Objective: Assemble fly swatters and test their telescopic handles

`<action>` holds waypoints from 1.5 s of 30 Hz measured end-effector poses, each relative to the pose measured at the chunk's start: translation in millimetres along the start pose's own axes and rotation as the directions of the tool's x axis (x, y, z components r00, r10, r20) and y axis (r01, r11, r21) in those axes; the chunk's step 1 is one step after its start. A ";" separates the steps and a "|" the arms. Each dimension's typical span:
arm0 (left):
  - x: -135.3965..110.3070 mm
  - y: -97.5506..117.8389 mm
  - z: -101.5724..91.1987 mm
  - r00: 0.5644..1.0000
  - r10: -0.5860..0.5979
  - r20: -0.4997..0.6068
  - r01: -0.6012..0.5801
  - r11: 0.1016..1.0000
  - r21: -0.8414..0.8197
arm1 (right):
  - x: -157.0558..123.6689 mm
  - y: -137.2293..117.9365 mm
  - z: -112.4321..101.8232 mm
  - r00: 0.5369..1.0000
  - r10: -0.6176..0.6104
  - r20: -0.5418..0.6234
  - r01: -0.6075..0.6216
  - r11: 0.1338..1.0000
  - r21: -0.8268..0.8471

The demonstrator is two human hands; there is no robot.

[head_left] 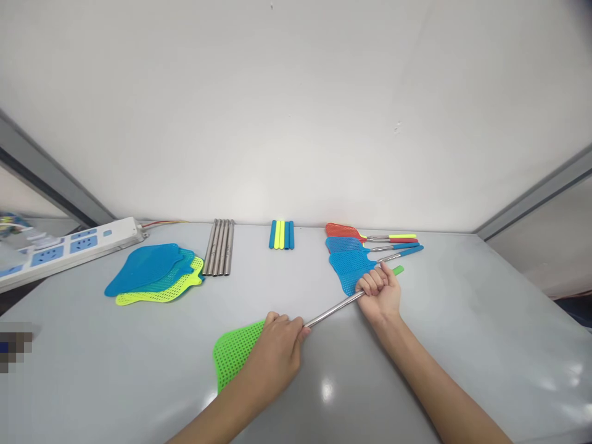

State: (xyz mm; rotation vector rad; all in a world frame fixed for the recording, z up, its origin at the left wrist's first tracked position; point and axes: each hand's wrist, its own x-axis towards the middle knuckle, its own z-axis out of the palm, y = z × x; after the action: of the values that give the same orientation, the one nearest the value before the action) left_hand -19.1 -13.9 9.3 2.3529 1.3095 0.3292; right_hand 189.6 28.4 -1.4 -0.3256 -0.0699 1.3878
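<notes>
A green fly swatter is held slantwise above the grey table by both my hands. My left hand is closed around it where the perforated head meets the silver rod, covering the joint. Further along, my right hand wraps the far end of the rod, and a green grip pokes out beyond its fingers. Just behind my right hand lie several swatters with rods and grips fitted: blue ones in front and a red one at the back.
At the left, blue and yellow swatter heads lie overlapping. Several metal rods stand side by side near the wall, with a row of blue and yellow grips to their right. A white power strip runs along the left edge.
</notes>
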 end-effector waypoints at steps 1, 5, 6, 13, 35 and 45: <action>-0.1 0.3 0.5 1.000 -0.002 -0.005 0.002 1.000 -0.003 | -0.3 0.4 -0.5 1.000 0.001 0.005 -0.001 1.000 0.005; -0.3 1.1 1.4 1.000 -0.002 -0.014 0.002 1.000 -0.016 | -2.4 4.8 -1.0 1.000 0.006 0.004 -0.006 1.000 0.019; -0.2 1.4 1.2 1.000 -0.006 -0.009 0.006 1.000 -0.022 | -3.1 6.5 -0.7 1.000 0.010 -0.006 -0.009 1.000 0.019; 0.5 3.7 0.3 1.000 -0.024 -0.002 0.024 0.999 -0.032 | -9.9 14.9 5.1 0.997 0.017 -0.081 -0.018 1.000 -0.012; -0.4 2.6 -6.6 0.999 0.010 -0.036 -0.011 0.999 -0.045 | -7.9 2.2 13.7 0.977 0.210 0.045 -0.202 0.970 -0.137; -2.8 4.4 -7.3 0.999 0.033 -0.028 -0.035 0.998 -0.059 | -6.9 -18.3 20.9 0.964 0.254 0.082 -0.237 0.956 -0.176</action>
State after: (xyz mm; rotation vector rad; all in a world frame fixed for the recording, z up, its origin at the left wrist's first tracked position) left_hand -20.3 -16.5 17.8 2.3310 1.2553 0.4061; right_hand 200.8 23.0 24.4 -0.4100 -0.2382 1.6504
